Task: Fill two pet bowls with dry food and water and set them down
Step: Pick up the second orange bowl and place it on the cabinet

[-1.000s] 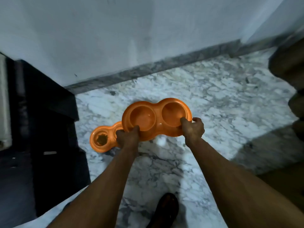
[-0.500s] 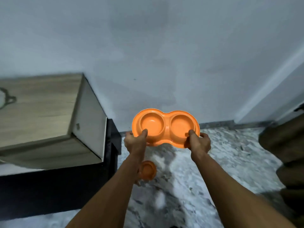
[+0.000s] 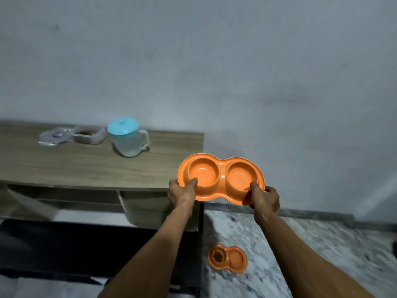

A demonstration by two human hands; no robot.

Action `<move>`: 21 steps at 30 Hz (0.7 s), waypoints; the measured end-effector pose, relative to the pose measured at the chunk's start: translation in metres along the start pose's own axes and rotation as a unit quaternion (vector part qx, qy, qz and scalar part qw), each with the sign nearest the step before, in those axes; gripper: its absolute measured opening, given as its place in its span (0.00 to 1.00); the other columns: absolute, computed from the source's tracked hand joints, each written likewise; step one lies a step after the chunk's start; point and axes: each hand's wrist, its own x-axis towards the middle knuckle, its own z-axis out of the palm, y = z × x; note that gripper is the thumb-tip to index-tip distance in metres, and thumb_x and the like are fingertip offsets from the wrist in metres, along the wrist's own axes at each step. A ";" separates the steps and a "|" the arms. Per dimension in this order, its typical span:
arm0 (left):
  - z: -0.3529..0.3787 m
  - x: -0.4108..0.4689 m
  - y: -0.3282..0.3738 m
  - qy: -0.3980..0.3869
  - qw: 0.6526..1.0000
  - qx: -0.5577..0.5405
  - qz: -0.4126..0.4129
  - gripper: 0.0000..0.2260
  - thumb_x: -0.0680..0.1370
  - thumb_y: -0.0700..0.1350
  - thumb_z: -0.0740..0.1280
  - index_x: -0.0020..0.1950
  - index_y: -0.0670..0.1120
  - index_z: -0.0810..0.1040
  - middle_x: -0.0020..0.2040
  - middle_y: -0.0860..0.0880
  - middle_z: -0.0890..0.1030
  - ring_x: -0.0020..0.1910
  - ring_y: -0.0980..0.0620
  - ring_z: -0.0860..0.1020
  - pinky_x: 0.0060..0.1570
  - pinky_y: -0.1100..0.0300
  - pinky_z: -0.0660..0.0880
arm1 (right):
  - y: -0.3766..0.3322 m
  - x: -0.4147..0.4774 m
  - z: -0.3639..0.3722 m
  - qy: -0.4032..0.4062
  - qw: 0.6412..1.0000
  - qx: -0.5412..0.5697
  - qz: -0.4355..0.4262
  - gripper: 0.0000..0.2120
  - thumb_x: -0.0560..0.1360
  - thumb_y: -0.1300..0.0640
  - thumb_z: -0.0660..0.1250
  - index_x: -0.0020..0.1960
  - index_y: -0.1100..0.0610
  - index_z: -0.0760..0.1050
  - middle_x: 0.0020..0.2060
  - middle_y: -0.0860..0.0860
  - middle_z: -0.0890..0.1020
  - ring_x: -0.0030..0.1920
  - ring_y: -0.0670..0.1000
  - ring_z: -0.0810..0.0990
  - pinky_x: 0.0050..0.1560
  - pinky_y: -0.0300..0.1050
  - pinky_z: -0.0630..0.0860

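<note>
I hold an empty orange double pet bowl (image 3: 221, 175) in the air just off the right end of a wooden table (image 3: 64, 164). My left hand (image 3: 182, 191) grips its left rim and my right hand (image 3: 265, 197) grips its right rim, thumbs inside the cups. A second orange double bowl (image 3: 228, 261) lies on the marble floor below, with brown dry food in its left cup. On the table stand a clear water jug with a blue lid (image 3: 128, 139) and an open food container (image 3: 89, 135) with its lid (image 3: 56, 136) beside it.
A grey wall rises behind the table. The marble floor (image 3: 311, 254) spreads to the right, with a dark skirting along the wall. Open shelves (image 3: 129, 203) sit under the tabletop, and a dark area lies below them at left.
I have lifted the empty double bowl from just above the floor up to table height. My view has risen and swung left, bringing the table, jug and container into sight.
</note>
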 end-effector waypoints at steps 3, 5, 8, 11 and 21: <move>-0.066 0.029 0.010 0.021 1.000 0.000 -0.010 0.23 0.71 0.47 0.76 0.61 0.42 0.74 0.60 0.41 0.77 0.57 0.41 0.78 0.57 0.51 0.75 | -0.001 -0.053 0.045 -0.032 0.999 0.001 -0.008 0.27 0.66 0.47 0.71 0.62 0.58 0.74 0.53 0.58 0.79 0.53 0.62 0.79 0.54 0.63 0.80; -0.107 0.049 0.015 0.039 0.999 -0.006 -0.016 0.23 0.71 0.48 0.76 0.61 0.42 0.73 0.61 0.42 0.78 0.57 0.41 0.78 0.59 0.48 0.77 | 0.000 -0.084 0.075 -0.055 0.998 -0.004 -0.014 0.26 0.69 0.49 0.72 0.63 0.59 0.74 0.53 0.58 0.79 0.53 0.62 0.79 0.54 0.63 0.80; -0.160 0.077 0.020 0.066 0.998 -0.010 -0.022 0.23 0.70 0.48 0.77 0.60 0.43 0.75 0.59 0.42 0.79 0.56 0.40 0.79 0.59 0.46 0.77 | 0.002 -0.121 0.119 -0.087 0.996 -0.017 -0.019 0.27 0.69 0.48 0.72 0.63 0.58 0.73 0.56 0.59 0.79 0.54 0.62 0.79 0.55 0.63 0.80; -0.205 0.105 0.024 0.093 0.995 -0.022 -0.029 0.22 0.70 0.49 0.77 0.58 0.42 0.76 0.58 0.42 0.79 0.55 0.40 0.79 0.59 0.45 0.77 | 0.004 -0.151 0.163 -0.114 0.993 -0.031 -0.024 0.27 0.68 0.47 0.72 0.63 0.58 0.73 0.55 0.58 0.78 0.54 0.62 0.79 0.55 0.63 0.80; -0.316 0.224 0.016 0.141 0.988 -0.012 -0.065 0.23 0.66 0.54 0.77 0.54 0.44 0.77 0.52 0.40 0.82 0.51 0.37 0.82 0.53 0.41 0.80 | 0.020 -0.216 0.317 -0.173 0.983 -0.050 -0.013 0.25 0.72 0.50 0.73 0.63 0.59 0.72 0.59 0.59 0.78 0.56 0.60 0.78 0.58 0.59 0.78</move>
